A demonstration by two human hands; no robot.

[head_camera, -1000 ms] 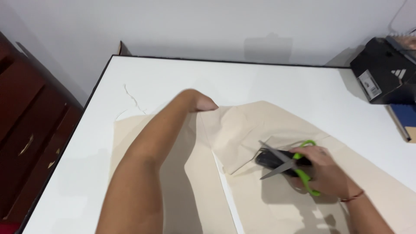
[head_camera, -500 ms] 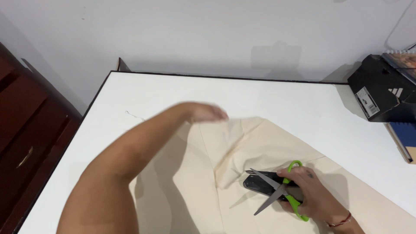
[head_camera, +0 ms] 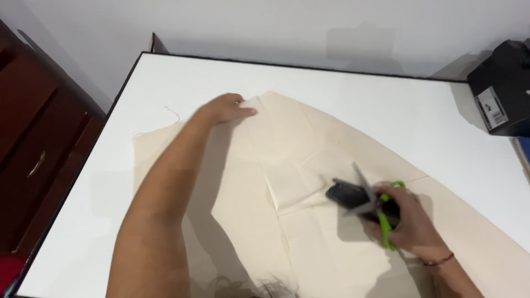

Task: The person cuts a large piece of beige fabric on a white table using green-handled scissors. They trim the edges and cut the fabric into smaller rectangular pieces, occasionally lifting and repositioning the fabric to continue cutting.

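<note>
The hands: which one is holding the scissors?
The right hand, low on the right, grips the green-handled scissors together with a dark object. The left hand holds no tool; it lies flat on the beige fabric near its far edge.

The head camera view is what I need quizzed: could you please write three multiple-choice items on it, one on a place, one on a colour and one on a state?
1. Where does the left hand rest?
A. on the far edge of the beige fabric
B. on the black box
C. on the wooden drawers

2. What colour are the handles of the scissors?
A. red
B. bright green
C. blue

3. How does the right hand stand?
A. open and flat on the white table
B. closed around the scissors over the fabric
C. out of view

Answers:
1 A: the fingers press on the cloth's far edge, on the white table.
2 B: green loops show at the hand.
3 B: the hand grips the handles, with a dark object too blurred to name.
</note>
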